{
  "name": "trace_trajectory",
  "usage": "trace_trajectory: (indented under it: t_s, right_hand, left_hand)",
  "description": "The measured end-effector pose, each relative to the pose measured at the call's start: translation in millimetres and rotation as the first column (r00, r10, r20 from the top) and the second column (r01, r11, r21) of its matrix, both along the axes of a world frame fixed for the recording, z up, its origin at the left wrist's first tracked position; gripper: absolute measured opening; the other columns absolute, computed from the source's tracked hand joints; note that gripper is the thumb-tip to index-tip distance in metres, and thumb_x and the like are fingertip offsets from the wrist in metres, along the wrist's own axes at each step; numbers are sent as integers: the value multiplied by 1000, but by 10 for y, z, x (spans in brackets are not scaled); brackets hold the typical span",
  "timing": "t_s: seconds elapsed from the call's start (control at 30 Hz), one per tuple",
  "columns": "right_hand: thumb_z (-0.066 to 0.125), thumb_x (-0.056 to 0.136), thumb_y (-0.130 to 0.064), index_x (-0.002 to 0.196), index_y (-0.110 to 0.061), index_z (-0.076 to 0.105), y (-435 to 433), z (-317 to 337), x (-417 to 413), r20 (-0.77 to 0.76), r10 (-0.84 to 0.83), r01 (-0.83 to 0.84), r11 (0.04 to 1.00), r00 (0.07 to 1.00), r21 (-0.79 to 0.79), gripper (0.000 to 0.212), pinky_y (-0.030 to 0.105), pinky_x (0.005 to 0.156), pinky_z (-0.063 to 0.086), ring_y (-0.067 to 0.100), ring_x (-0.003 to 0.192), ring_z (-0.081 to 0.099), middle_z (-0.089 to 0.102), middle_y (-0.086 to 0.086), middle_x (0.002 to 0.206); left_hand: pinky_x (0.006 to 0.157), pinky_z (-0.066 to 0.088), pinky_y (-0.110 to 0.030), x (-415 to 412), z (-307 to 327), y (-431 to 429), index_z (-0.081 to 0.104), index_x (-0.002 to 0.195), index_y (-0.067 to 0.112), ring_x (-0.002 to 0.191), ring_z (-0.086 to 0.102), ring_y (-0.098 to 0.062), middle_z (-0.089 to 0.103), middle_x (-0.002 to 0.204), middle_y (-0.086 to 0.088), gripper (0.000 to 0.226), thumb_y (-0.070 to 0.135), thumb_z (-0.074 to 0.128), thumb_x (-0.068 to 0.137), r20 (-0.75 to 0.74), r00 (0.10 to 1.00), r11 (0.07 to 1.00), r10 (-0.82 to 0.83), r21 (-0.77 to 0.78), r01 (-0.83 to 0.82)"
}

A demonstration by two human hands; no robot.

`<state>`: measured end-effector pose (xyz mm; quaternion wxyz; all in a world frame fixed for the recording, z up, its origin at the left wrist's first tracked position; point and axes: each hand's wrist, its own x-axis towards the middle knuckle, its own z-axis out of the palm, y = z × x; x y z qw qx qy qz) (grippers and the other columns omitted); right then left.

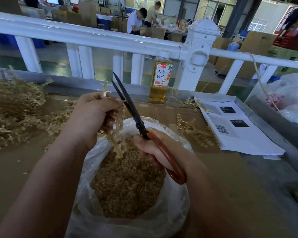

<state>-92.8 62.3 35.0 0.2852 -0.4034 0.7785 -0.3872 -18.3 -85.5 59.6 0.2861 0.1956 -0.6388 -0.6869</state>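
The left hand (95, 114) clamps a sprue (118, 146) over the near bag (86, 170) so cuttings likely drop in, while the right hand (149, 149) grips scissors (138, 125), blades slightly parted beside it.

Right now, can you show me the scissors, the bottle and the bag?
scissors (129, 109), head view, on the dark blade.
bottle (162, 74), head view, on its label.
bag (174, 203), head view, on its clear side.
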Motion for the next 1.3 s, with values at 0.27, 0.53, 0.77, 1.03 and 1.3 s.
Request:
trace_trajectory:
  t_s: [0.27, 0.53, 0.77, 1.03, 1.3]
  right_hand:
    - [38, 53, -82, 76, -53, 44, -122, -243, -107, -60, -52, 55, 998, 997, 43, 37, 18, 53, 35, -9, 46, 48, 57, -15, 67]
    - [41, 44, -94, 70, -68, 41, -171, -375, -198, -95, -75, 77, 997, 993, 24, 36, 9, 37, 36, -18, 41, 49, 56, -40, 61]
    - [44, 79, -68, 78, -38, 45, -39, -132, -62, -26, 5, -5, 1000, 1000, -3, 31, 6, 43, 36, -16, 41, 48, 59, -20, 59]
    - [41, 91, -51, 69, -27, 42, 15, 37, 72, 82, 16, -10, 997, 997, -77, 33, 23, 55, 35, -1, 40, 39, 43, -9, 58]
    - [41, 92, -51, 70, -29, 41, 10, 37, 68, 59, -14, 18, 997, 998, -73, 31, 23, 55, 33, 0, 40, 39, 43, -9, 56]
  left_hand:
    - [36, 30, -11, 1, 33, 22, 55, 65, 6, 32, 39, -9, 48, 48, -3, 19, 2, 57, 83, -27, 996, 996, 89, 17, -89]
    - [35, 28, -12, 6, 0, -13, 56, 62, 5, 31, 36, -10, 48, 39, 2, 19, 4, 59, 81, 43, 999, 999, -13, -32, 14]
    - [35, 28, -11, 42, 1, -48, 59, 63, 0, 33, 37, -9, 48, 42, 0, 17, 2, 59, 80, 44, 994, 994, -103, -33, 104]
    - [37, 33, -13, 32, 31, -34, 62, 71, 2, 38, 43, -8, 55, 51, -3, 13, -3, 55, 81, -28, 990, 988, -135, 77, 137]
    - [37, 34, -13, 4, 8, -22, 67, 55, 11, 37, 43, -8, 54, 46, 2, 32, -2, 56, 82, -35, 992, 991, -123, 54, 125]
